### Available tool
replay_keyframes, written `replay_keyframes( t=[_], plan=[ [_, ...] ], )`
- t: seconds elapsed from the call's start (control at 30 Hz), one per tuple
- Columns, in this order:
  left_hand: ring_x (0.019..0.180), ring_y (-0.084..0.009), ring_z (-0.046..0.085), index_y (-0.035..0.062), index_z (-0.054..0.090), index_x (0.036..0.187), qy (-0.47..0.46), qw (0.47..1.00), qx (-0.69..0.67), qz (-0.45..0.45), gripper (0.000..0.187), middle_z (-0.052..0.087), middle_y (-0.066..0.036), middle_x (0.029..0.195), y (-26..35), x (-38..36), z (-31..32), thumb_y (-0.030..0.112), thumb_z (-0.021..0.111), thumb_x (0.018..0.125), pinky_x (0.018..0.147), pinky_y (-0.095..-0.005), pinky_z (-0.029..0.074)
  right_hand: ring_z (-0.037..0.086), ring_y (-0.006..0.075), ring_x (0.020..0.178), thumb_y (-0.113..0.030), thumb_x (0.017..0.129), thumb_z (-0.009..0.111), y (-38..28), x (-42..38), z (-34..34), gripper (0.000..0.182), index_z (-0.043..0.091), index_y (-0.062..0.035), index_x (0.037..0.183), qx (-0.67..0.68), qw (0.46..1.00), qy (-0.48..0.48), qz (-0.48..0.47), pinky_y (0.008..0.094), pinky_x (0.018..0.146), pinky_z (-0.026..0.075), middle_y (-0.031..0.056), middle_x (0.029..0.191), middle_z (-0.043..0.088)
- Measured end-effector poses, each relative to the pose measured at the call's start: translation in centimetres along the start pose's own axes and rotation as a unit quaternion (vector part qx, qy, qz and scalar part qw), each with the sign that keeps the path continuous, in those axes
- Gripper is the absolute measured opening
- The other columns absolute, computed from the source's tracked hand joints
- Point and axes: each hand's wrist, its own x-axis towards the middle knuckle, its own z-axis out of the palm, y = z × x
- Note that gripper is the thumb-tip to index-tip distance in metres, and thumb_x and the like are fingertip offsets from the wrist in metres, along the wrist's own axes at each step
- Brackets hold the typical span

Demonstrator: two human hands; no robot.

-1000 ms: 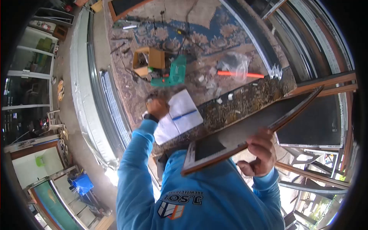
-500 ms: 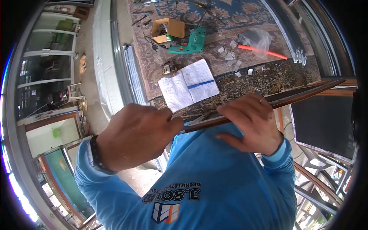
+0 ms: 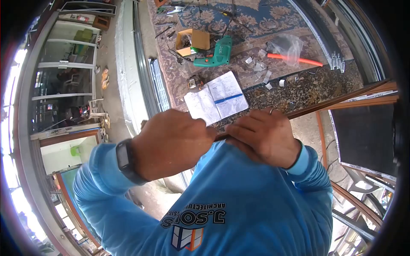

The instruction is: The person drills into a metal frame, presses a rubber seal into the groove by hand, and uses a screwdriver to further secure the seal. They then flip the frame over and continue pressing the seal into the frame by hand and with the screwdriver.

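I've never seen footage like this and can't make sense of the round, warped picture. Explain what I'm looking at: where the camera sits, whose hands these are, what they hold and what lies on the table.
The camera sits on a person's head and looks down, so its wide lens bends everything into a circle. There is no machine here. The blue shirt and both hands belong to the wearer. The left hand, with a dark watch at the wrist, and the right hand, with a ring, both grip a thin brown frame, seen edge-on. Beyond them is a table covered by a patterned carpet. On it lie an open notebook, a green drill, a small cardboard box, a clear plastic bag and an orange stick.
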Motion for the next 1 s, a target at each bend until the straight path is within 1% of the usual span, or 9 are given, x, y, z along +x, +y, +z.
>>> replay_keyframes(
  t=[0.2,0.4,0.57,0.73,0.87,0.9,0.93,0.97,1.0],
  plan=[
    [0.064,-0.0273,0.068,0.0084,0.069,0.098,0.184,0.973,-0.132,-0.039,0.010,0.062,-0.006,0.074,0.0,-1.2,5.2,0.006,0.070,0.088,0.055,-0.0426,0.055,0.073,0.0159,0.088,-0.031,0.081,0.089,-0.3,0.1,0.6,0.032,0.079,-0.0186,0.109,0.002,0.999,0.016,0.027,0.0345,0.069,0.053,-0.0044,0.097,0.077],
    [0.068,-0.0275,0.071,0.0091,0.073,0.098,0.213,0.964,-0.150,-0.055,0.007,0.068,-0.008,0.080,-1.1,-2.9,5.6,0.008,0.075,0.092,0.057,-0.0417,0.056,0.073,0.0184,0.088,-0.027,0.079,0.091,-0.6,0.6,0.4,0.034,0.079,-0.0178,0.109,0.035,0.998,0.030,0.042,0.0345,0.073,0.055,-0.0042,0.095,0.077],
    [0.081,-0.0371,0.076,0.0018,0.072,0.113,0.331,0.900,-0.245,-0.145,0.014,0.075,-0.018,0.092,-7.4,-2.7,7.4,0.009,0.072,0.100,0.071,-0.0403,0.061,0.074,0.0200,0.089,-0.011,0.092,0.081,-0.6,0.9,-1.4,0.013,0.076,-0.0064,0.104,0.210,0.970,0.067,0.105,0.0334,0.076,0.058,0.0081,0.100,0.076],
    [0.096,-0.0402,0.075,0.0037,0.069,0.122,0.332,0.858,-0.362,-0.152,0.023,0.076,-0.020,0.100,-15.3,9.6,22.1,0.011,0.070,0.101,0.082,-0.0434,0.060,0.069,0.0184,0.091,-0.002,0.107,0.062,-1.0,0.1,-1.5,0.019,0.062,0.0042,0.124,0.381,0.877,0.187,0.224,0.0311,0.085,0.058,0.0154,0.106,0.071],
    [0.093,-0.0460,0.075,0.0062,0.065,0.127,0.264,0.901,-0.270,-0.213,0.039,0.075,-0.026,0.090,-15.7,20.3,28.4,0.021,0.074,0.092,0.085,-0.0549,0.060,0.066,0.0173,0.088,-0.006,0.110,0.058,-0.6,-0.7,-1.5,0.015,0.059,0.0022,0.123,0.289,0.915,0.211,0.189,0.0305,0.081,0.056,0.0150,0.106,0.068],
    [0.102,-0.0457,0.074,0.0078,0.060,0.130,0.203,0.922,-0.250,-0.213,0.040,0.074,-0.028,0.105,-15.9,21.0,27.5,0.019,0.071,0.094,0.083,-0.0564,0.060,0.066,0.0167,0.087,-0.007,0.111,0.057,-0.1,-1.1,-2.0,0.014,0.058,0.0019,0.122,0.238,0.933,0.206,0.174,0.0301,0.080,0.055,0.0148,0.107,0.067],
    [0.110,-0.0457,0.070,0.0091,0.059,0.133,0.367,0.897,-0.146,-0.197,0.043,0.068,-0.026,0.122,-16.0,22.0,27.9,0.016,0.069,0.092,0.081,-0.0568,0.060,0.065,0.0161,0.086,-0.008,0.111,0.057,0.3,-1.5,-2.4,0.013,0.058,0.0016,0.120,0.189,0.949,0.198,0.159,0.0296,0.079,0.054,0.0146,0.107,0.066],
    [0.115,-0.0436,0.065,0.0100,0.060,0.135,0.404,0.882,-0.140,-0.197,0.048,0.061,-0.023,0.131,-17.6,22.9,28.1,0.014,0.069,0.088,0.078,-0.0540,0.061,0.065,0.0156,0.086,-0.009,0.111,0.057,0.7,-1.9,-2.6,0.014,0.057,0.0011,0.122,0.161,0.953,0.207,0.152,0.0286,0.079,0.054,0.0160,0.110,0.066],
    [0.126,-0.0444,0.059,0.0102,0.053,0.149,0.412,0.882,-0.124,-0.192,0.070,0.057,-0.022,0.141,-20.8,24.3,28.7,0.020,0.080,0.086,0.094,-0.0542,0.057,0.065,0.0163,0.085,-0.009,0.111,0.057,0.6,-2.1,-2.3,0.015,0.056,0.0010,0.122,0.170,0.943,0.220,0.186,0.0289,0.079,0.054,0.0166,0.111,0.065]
  ],
)
